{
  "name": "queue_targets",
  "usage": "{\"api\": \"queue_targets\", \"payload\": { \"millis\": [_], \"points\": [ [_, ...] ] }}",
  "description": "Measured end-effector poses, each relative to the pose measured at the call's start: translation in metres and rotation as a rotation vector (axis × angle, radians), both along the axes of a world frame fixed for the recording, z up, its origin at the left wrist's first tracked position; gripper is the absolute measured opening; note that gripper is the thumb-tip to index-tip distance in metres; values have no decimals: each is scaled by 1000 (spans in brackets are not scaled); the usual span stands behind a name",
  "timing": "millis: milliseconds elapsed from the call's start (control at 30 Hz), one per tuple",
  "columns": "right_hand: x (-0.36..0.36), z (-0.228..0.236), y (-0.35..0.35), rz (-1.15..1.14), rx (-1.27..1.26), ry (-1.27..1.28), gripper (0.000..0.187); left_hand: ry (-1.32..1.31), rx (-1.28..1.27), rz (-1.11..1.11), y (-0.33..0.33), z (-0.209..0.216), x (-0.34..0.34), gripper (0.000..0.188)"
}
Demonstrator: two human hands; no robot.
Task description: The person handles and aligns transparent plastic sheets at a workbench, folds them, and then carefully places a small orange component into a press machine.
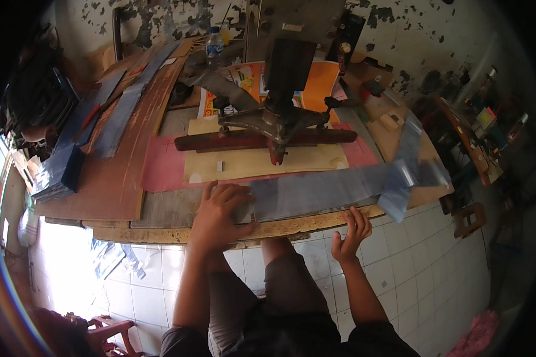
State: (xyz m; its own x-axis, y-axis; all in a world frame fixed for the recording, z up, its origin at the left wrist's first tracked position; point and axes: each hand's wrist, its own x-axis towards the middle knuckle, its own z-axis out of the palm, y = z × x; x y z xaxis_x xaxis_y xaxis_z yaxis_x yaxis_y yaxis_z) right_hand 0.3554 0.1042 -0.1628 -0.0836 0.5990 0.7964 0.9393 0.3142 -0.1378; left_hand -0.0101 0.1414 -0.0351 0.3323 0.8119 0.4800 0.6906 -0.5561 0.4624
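A long strip of clear bluish plastic film lies along the front of the worktable, below the press. At the strip's left end is my left hand, palm down with fingers spread and the thumb reaching toward the film's edge. Whether its fingertips touch the film is hard to make out. My right hand is at the table's front edge, fingers extended and apart, with the tips beside the film's near edge. Behind the strip stands a dark metal press, its long bar above a cream sheet on a pink sheet.
More film strips and a thick film stack rest on the brown board at left. Loose film pieces cross at the right. Farther back are a water bottle and a small wooden block. A red stool stands lower left.
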Motion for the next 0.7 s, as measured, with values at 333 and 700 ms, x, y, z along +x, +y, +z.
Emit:
{"api": "queue_targets", "payload": {
  "millis": [333,700],
  "points": [
    [90,152,27,-56,-154,-39,28,-26,50,-3,-11,5,-4,43],
    [160,170,169,207,-951,-194,33,-32,53,-20,-7,0,-1,46]
  ]
}}
